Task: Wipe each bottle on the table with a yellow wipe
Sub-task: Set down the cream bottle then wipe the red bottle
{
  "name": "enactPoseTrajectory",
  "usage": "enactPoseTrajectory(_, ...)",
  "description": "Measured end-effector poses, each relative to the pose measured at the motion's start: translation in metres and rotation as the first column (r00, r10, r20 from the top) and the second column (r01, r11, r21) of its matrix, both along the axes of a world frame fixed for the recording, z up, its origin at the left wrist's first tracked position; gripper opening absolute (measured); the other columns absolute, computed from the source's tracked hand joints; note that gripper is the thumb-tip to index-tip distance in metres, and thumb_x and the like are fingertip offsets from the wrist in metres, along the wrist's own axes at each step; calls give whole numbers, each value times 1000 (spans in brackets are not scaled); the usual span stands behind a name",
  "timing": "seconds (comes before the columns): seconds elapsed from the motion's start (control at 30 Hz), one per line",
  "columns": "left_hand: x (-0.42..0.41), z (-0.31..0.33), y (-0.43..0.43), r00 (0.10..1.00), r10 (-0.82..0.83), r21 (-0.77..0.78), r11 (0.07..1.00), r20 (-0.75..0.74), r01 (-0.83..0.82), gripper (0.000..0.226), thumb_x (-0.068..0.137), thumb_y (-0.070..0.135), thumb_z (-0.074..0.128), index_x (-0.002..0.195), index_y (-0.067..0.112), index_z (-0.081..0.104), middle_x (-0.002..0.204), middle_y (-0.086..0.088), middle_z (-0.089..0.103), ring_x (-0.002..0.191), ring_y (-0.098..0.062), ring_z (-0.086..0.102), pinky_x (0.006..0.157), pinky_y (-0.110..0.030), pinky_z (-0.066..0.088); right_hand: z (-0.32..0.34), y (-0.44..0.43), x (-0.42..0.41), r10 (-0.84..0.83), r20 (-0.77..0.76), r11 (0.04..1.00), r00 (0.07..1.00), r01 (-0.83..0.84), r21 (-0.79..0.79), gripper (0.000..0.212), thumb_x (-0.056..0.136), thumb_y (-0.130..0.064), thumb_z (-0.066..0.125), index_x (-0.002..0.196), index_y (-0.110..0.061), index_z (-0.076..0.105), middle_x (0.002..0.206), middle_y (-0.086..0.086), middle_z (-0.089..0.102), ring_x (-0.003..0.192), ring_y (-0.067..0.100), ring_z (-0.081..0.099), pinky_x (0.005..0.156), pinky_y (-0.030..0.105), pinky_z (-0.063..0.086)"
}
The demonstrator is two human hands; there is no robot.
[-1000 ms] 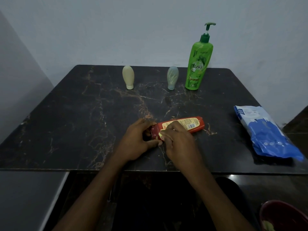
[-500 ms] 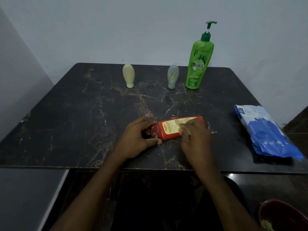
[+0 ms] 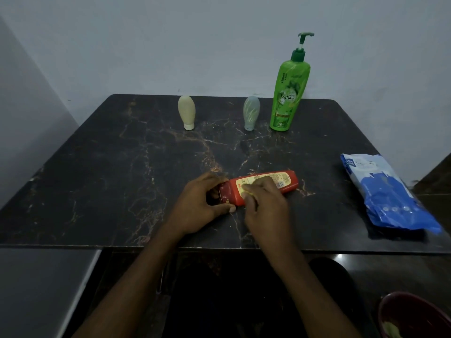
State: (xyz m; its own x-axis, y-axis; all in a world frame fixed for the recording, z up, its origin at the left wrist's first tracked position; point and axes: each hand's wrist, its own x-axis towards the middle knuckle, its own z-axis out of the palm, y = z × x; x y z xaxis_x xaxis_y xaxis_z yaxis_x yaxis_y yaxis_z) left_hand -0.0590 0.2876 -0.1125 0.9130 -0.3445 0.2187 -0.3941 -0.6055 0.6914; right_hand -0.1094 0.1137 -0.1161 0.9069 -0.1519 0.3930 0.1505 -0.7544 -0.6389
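A red bottle point(image 3: 289, 182) lies on its side at the near middle of the dark marble counter point(image 3: 97, 179), its cap end pointing left. The left hand point(image 3: 199, 206) grips that cap end, with fingers over the top and the thumb along the near side. The right hand point(image 3: 266, 206) is curled over the bottle's yellow label and presses a small yellow wipe point(image 3: 246, 189) against it. The label's print and barcode are too small to read.

At the far edge stands a green pump bottle point(image 3: 288, 98) marked "Vatika", with "Henna" running up its side. Just left of it a grey-blue tube point(image 3: 251, 112) stands on its cap, and further left a cream tube point(image 3: 186, 112) does the same. A blue and white packet point(image 3: 390, 198) lies at the right edge, its lettering unclear. A dark red bowl point(image 3: 410, 313) sits below the counter at the near right.
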Motion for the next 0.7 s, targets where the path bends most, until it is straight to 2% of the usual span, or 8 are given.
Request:
enactPoseTrajectory(0.07,0,-1,0,1000,1,4,1000,5,-1,70,73,36,90,135,19,63,123,14,60,107,-1,60,88,-9,48,-1,2,-1,39,2,999,999,-39,2,24,96,-11,61,118,-9,71,115,-5,57,97,8,57,89,25,53)
enactPoseTrajectory(0.17,0,0,0,1000,6,18,1000,-16,-6,71,75,35,89,137,20,60,126,13,59,107,-3,59,90,-19,52,1,-18,1,-4,-22,1000,1000,4,24,25,97,-14,61,120,-11,70,117,-6,56,97,2,52,82,6,43)
enactPoseTrajectory(0.23,0,0,0,1000,-1,30,1000,-28,2,70,76,35,88,138,21,58,127,12,58,108,-4,58,91,-23,53,4,-40,5,-95,-63,993,993,99,66,24,97,-16,61,120,-15,69,121,-5,56,100,1,51,74,1,35)
enactPoseTrajectory(0.33,-1,1,-1,999,-8,28,1000,-35,9,69,76,35,88,137,21,58,125,12,58,108,-5,58,92,-29,55,4,-72,12,-229,-117,966,967,240,100,23,96,-19,62,119,-17,66,119,-1,58,99,5,54,68,6,33)
enactPoseTrajectory(0.5,-1,0,-1,999,-13,46,999,-38,15,66,76,36,87,133,23,58,123,13,56,109,-5,57,94,-34,56,6,-68,16,-272,-168,950,948,292,111,29,98,-19,59,127,-17,61,125,-2,54,99,3,50,64,7,32)
enactPoseTrajectory(0.57,-1,0,-2,999,-19,46,999,-34,20,64,76,35,87,132,23,58,122,12,56,109,-6,57,94,-33,55,10,-53,13,-227,-167,964,959,246,102,31,99,-16,57,131,-14,61,129,-3,50,102,3,50,71,8,39)
enactPoseTrajectory(0.63,-2,1,-2,999,-19,54,998,-28,20,63,76,35,87,132,23,58,122,12,55,109,-6,56,93,-30,54,11,-35,9,-151,-107,987,983,156,35,33,99,-14,57,131,-10,62,129,-1,50,106,6,51,85,15,46)
enactPoseTrajectory(0.7,-2,1,-2,1000,-16,52,998,-15,17,62,76,33,87,130,23,59,121,12,55,108,-6,56,91,-26,51,10,-19,5,-70,-56,998,996,70,3,31,98,-13,59,129,-9,64,125,-2,52,106,9,53,90,22,50)
